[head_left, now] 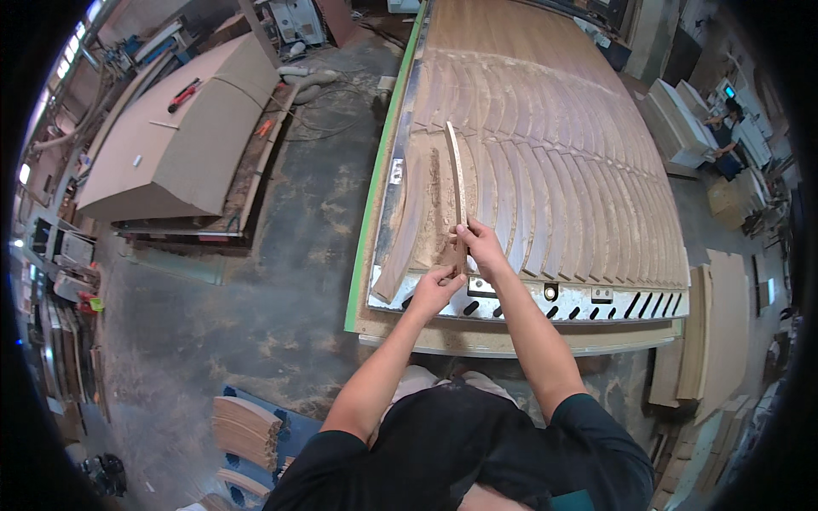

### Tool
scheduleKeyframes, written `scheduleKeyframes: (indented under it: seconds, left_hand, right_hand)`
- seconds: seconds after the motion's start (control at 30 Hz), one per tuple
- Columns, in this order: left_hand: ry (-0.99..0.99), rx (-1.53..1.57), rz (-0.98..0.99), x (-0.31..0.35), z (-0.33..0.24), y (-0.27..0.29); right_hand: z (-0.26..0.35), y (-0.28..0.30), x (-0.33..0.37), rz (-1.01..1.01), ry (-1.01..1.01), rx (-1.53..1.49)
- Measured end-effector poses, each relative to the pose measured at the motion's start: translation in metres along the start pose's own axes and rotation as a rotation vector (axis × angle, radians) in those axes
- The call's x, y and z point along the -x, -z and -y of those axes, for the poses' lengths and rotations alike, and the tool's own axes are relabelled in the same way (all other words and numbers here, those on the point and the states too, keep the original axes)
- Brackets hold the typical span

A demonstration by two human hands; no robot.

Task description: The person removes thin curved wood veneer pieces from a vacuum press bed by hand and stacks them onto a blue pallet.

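A long curved wooden strip (457, 175) stands on edge above the machine bed, lifted out of a cut board. My right hand (481, 244) grips its near end from the right. From the left, my left hand (437, 288) pinches the same near end lower down. The board (554, 170) is a large brown sheet cut into several curved slats lying side by side. Sawdust lies in the bare gap to the left of the lifted strip.
The machine bed has a green left edge (366, 230) and a metal front rail (588, 300). Stacked curved slats (245, 430) lie on the floor at lower left. A large board table (183, 140) stands at left. Boards (720, 332) lean at right. A person (726, 128) works far right.
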State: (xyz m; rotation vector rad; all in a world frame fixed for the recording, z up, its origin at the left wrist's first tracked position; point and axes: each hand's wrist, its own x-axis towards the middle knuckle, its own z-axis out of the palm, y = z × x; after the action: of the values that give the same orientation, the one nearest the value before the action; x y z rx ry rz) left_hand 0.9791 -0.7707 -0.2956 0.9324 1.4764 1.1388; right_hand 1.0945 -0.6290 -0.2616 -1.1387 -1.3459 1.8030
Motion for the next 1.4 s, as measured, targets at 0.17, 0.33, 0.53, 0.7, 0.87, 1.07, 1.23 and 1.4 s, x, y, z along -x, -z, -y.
scheduleKeyframes:
  seconds: [0.17, 0.33, 0.53, 0.7, 0.87, 1.07, 1.23, 1.4]
  left_hand:
    - [0.017, 0.049, 0.024, -0.015, 0.010, 0.040]
    - [-0.139, -0.054, -0.186, -0.042, -0.017, 0.079]
    - [-0.178, 0.071, -0.170, -0.082, -0.047, 0.109]
    - [-0.055, 0.176, 0.005, -0.092, -0.069, 0.084]
    - [-0.174, -0.035, -0.060, -0.085, -0.077, 0.072]
    - [-0.218, -0.201, -0.171, -0.096, -0.070, 0.098]
    - [-0.251, -0.718, -0.290, -0.114, -0.013, 0.098]
    - [-0.257, -0.828, -0.346, -0.117, 0.005, 0.089]
  right_hand:
    - [-0.010, -0.023, -0.026, -0.095, -0.091, 0.059]
    - [-0.025, -0.036, -0.026, -0.116, -0.121, 0.077]
    - [0.007, -0.057, 0.015, -0.097, -0.125, -0.321]
    - [0.005, -0.067, 0.049, -0.021, -0.074, -0.490]
    - [-0.006, -0.086, 0.059, -0.059, -0.160, -0.416]
    - [-0.017, -0.084, 0.069, 0.081, -0.254, -0.128]
    - [-0.039, -0.052, 0.102, 0.131, -0.314, -0.033]
    - [-0.052, -0.002, 0.122, 0.073, -0.312, -0.043]
